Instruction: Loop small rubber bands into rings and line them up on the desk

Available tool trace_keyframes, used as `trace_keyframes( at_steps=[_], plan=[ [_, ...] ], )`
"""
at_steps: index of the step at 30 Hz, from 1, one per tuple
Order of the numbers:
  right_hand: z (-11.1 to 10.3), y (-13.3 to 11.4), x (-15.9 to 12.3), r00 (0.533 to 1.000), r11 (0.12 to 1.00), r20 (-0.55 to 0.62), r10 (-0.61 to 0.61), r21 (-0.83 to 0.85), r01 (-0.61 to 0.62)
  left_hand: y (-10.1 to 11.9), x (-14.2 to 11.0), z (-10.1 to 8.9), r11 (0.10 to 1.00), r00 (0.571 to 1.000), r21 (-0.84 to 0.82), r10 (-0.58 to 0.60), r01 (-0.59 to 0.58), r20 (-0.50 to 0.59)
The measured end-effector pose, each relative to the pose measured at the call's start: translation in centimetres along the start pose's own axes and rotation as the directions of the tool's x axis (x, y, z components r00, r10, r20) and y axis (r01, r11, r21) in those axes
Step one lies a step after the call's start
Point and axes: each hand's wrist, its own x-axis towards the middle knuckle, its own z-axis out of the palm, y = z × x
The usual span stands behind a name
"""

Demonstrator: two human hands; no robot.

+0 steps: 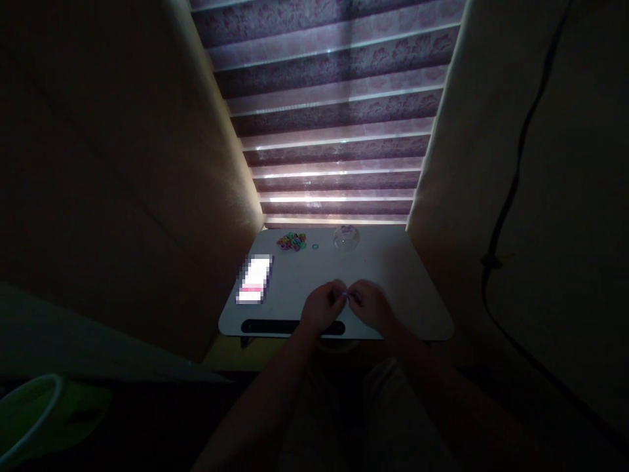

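My left hand (pixel 322 307) and my right hand (pixel 372 306) meet over the front of the small white table. Their fingertips pinch a tiny pale purple thing (pixel 346 295) between them; it looks like a small elastic band, though the fingers cover most of it. Farther back lies a heap of colourful small hair ties (pixel 291 242). Beside that heap, a single light blue hair tie (pixel 315 246) rests by itself. A clear round container (pixel 346 240) stands near the back edge, beyond my hands.
A phone (pixel 254 279) with a lit, blurred screen lies at the left of the white table (pixel 413 295). A dark slot (pixel 275 326) runs along its front edge. Behind hangs a pleated curtain (pixel 339 124). A green basin (pixel 54 413) is at lower left, a dark cable (pixel 515 170) at right.
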Motion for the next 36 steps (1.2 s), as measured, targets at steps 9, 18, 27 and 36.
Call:
trace_keyframes(
  at_steps=[9, 18, 27, 36],
  plan=[
    [-0.5, -0.4, 0.1, 1.0, 1.0, -0.025, -0.005, -0.019, 0.004, 0.0, -0.1, -0.1, 0.999, 1.0, 0.028, 0.014, -0.014, 0.013],
    [-0.5, -0.4, 0.1, 0.998, 1.0, -0.068, -0.003, -0.018, 0.001, -0.1, 0.7, 0.4, 0.993, 0.991, 0.042, -0.111, 0.114, -0.074],
    [-5.4, 7.2, -0.1, 0.99, 0.957, -0.133, -0.04, -0.289, 0.0, -1.3, 4.7, 0.3, 0.945, 0.931, 0.016, -0.318, 0.326, -0.179],
    [-6.1, 7.1, -0.7, 0.991, 0.934, -0.136, 0.004, -0.352, -0.052, -0.4, 6.4, 2.4, 0.96, 0.976, 0.222, -0.137, 0.173, -0.169]
  ],
)
